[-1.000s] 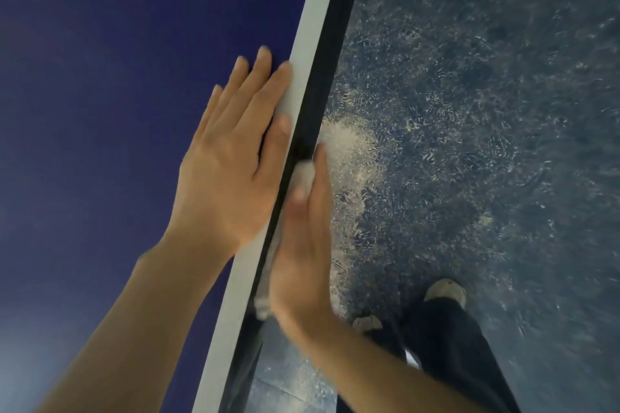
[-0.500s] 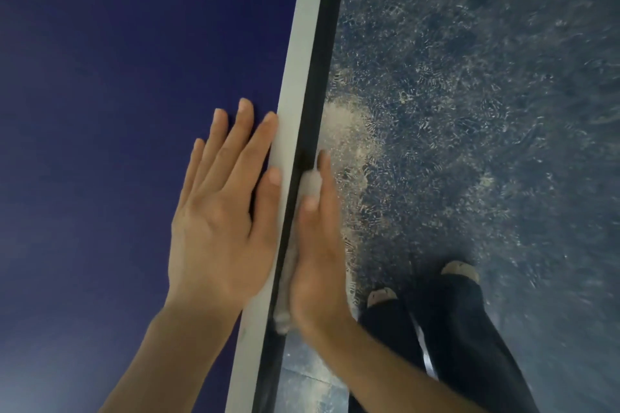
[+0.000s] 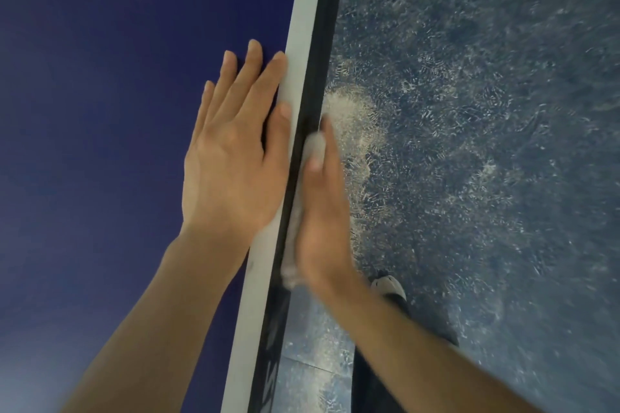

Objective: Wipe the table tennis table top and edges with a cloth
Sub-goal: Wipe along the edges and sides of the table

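Pressing cloth [image 3: 313, 147], right hand [image 3: 322, 211] flat

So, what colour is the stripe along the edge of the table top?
White, beside the dark blue table top; the stripe shows in the head view.

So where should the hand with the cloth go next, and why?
Probably slide the right hand farther along the table's black side edge. It presses the cloth flat against that edge, the edge runs on ahead, and the left hand rests flat on the blue top.
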